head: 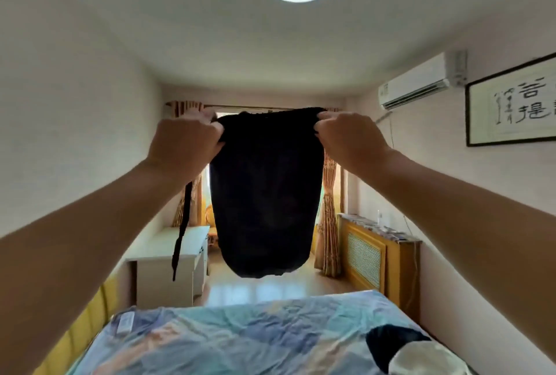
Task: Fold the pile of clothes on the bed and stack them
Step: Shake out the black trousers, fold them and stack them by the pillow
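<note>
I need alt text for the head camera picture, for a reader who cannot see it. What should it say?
Two bare hands hold a black garment up in the air by its top edge, the left hand and the right hand each pinching one corner. A thin black strap hangs below the left hand. Underneath lies a bed with a blue patterned cover.
</note>
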